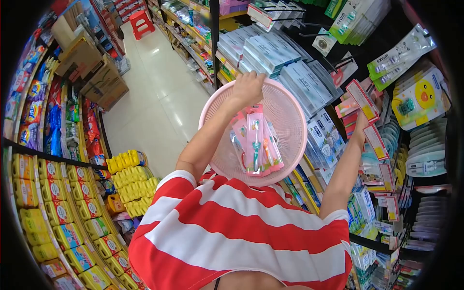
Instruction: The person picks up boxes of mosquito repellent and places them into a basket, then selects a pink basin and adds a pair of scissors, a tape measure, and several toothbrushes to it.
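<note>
My left hand is closed over the far rim of a round pink plastic basket. Inside the basket lie several pink-backed toothbrush packs, with a green-handled brush showing in the top one. On the right, my right hand reaches in among the hanging packs of the display. Red-and-white price tags cover most of its fingers, so its grip is hidden. Pink packs hang right beside it.
Blue-white boxes are stacked on the shelf beyond the basket. Green toothbrush packs and a yellow duck pack hang at the right. Left are yellow bottles, cardboard boxes and, down the aisle, a red stool.
</note>
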A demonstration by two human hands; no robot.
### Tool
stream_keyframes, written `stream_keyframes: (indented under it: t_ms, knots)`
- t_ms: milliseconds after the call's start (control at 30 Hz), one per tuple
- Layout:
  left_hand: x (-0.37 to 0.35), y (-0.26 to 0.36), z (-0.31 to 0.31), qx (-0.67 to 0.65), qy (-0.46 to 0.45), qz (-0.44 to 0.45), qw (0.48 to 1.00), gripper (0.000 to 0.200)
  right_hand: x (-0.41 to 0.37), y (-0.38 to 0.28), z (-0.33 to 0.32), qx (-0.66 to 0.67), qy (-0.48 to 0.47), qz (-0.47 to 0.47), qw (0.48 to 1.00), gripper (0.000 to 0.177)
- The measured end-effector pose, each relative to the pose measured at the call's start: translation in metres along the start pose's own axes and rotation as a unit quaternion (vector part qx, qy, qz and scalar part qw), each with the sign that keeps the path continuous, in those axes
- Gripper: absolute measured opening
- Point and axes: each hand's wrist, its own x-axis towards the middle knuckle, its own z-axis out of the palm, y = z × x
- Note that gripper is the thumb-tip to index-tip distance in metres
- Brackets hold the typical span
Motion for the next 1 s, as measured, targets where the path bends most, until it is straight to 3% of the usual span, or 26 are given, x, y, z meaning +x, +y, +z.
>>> stream_keyframes:
  t_ms: [167,233,267,367,467,500,567,667,767,833,933,967,1000]
  knots:
    - [0.003,-0.001,0.004,-0.009,0.001,0.000,1.000,0.038,-0.010,0.015,-0.004,-0.032,-0.001,-0.063,0.997,0.037]
    - [0.004,0.000,0.006,-0.011,0.004,0.001,1.000,0.038,-0.013,0.022,-0.006,-0.051,-0.021,-0.041,0.998,0.035]
    - [0.005,0.000,0.006,-0.013,0.003,0.000,1.000,0.039,-0.014,0.025,-0.004,-0.094,-0.009,-0.097,0.991,0.029]
    - [0.006,0.000,0.009,-0.017,0.005,0.001,1.000,0.040,-0.026,0.028,-0.012,-0.066,-0.007,-0.060,0.996,0.025]
    - [0.007,-0.001,0.013,-0.011,0.006,0.008,1.000,0.040,-0.042,0.041,-0.016,0.020,-0.074,0.117,0.990,0.023]
    - [0.008,0.001,0.013,-0.008,0.001,0.006,1.000,0.040,-0.042,0.025,-0.020,0.114,-0.106,0.230,0.961,0.021]
    - [0.010,0.001,0.014,-0.005,0.003,0.010,1.000,0.040,-0.049,-0.017,-0.021,0.294,-0.160,0.438,0.834,0.020]
    - [0.011,0.002,0.017,-0.008,0.007,0.016,1.000,0.040,-0.081,-0.073,-0.010,0.302,-0.233,0.393,0.837,0.019]
    - [0.013,0.009,0.016,-0.018,-0.012,0.012,1.000,0.039,-0.106,-0.100,-0.001,0.310,-0.372,0.380,0.788,0.017]
    - [0.015,0.010,0.019,-0.026,-0.010,0.017,0.999,0.039,-0.128,-0.120,0.014,0.332,-0.394,0.397,0.759,0.018]
    - [0.016,0.009,0.024,-0.033,-0.008,0.018,0.999,0.039,-0.151,-0.136,0.030,0.238,-0.467,0.321,0.789,0.020]
    - [0.016,0.010,0.021,-0.027,-0.019,0.015,0.999,0.041,-0.150,-0.144,0.030,0.244,-0.505,0.353,0.749,0.022]
    - [0.016,0.010,0.016,-0.023,-0.031,0.015,0.999,0.043,-0.155,-0.147,0.033,0.266,-0.503,0.342,0.748,0.024]
